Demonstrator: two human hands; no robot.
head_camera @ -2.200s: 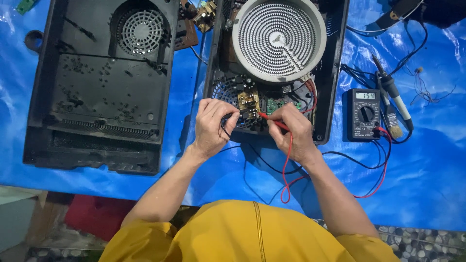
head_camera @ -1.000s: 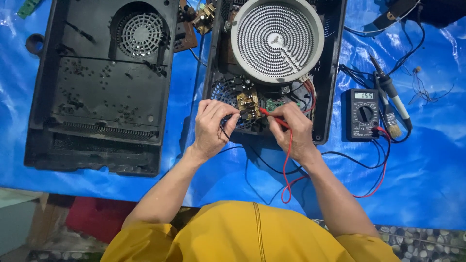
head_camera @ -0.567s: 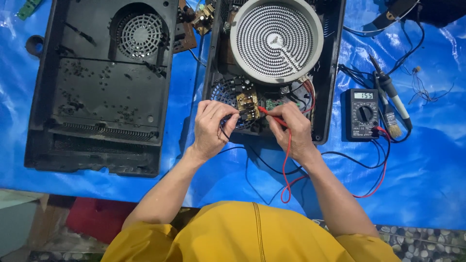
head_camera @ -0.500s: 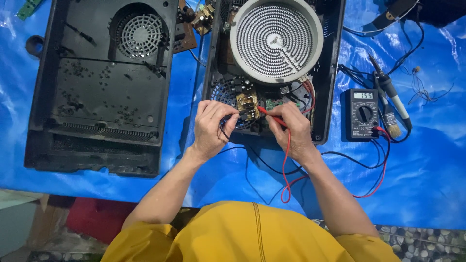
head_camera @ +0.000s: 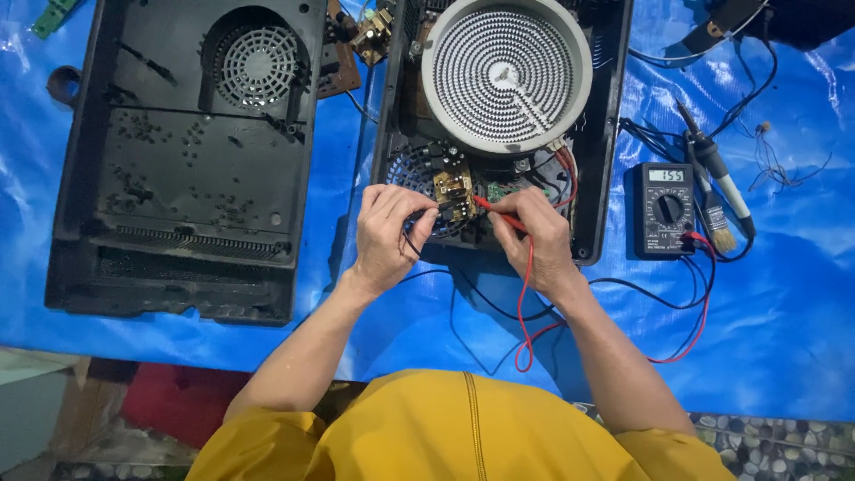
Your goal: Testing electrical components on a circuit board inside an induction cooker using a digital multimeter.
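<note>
Left hand (head_camera: 385, 233) is pinching the black probe (head_camera: 426, 214), right hand (head_camera: 534, 233) the red probe (head_camera: 495, 211); both light, stiff, gripped mid-shaft, tips touching the fragile circuit board (head_camera: 452, 185) just ahead.

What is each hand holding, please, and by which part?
Right hand pinches the red probe by its handle; left hand grips the black probe by its handle.

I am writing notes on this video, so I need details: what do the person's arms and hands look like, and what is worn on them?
Both forearms are bare from above the elbow down. The left hand and right hand have no gloves, and no rings, watch or bracelet show. The short sleeves belong to a mustard-yellow shirt with a stitched seam running down its middle.
</note>
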